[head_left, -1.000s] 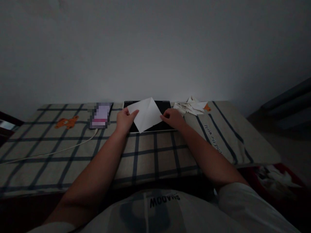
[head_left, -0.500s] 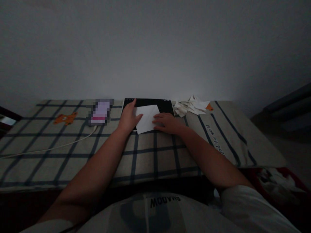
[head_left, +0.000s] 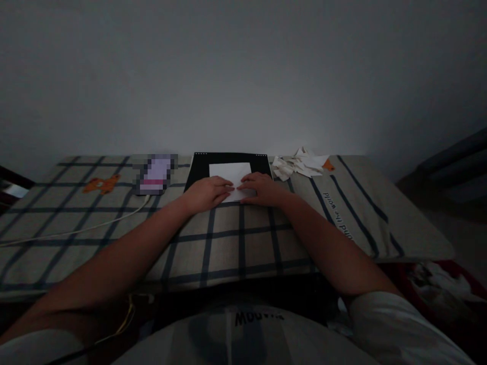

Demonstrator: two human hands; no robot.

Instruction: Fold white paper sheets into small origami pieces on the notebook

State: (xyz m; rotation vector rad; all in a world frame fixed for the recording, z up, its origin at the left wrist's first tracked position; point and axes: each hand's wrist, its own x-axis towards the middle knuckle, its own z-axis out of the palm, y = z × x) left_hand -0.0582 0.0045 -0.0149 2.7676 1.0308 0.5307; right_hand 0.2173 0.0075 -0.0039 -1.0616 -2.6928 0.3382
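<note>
The fingers (head_left: 224, 185) of the left hand (head_left: 203, 195) are laid nearly straight and close together over the near left part of the white paper (head_left: 229, 171); whether its edge is pinched beneath them cannot be told. The fingers of the right hand (head_left: 268, 190) are parted and rested on the near right part, with no grip seen. Half a second ago the left hand was set at the paper's left edge, its thumb raised; now it has been swung inward, so that the fingertips of both hands are almost met. The paper, then askew, has been squared on the black board (head_left: 259, 165); handling seems to have passed from aligning to pressing. Beyond the hands, paper scraps (head_left: 299, 165) and a phone (head_left: 155, 175) are left lying on the checked tablecloth (head_left: 224, 238).
</note>
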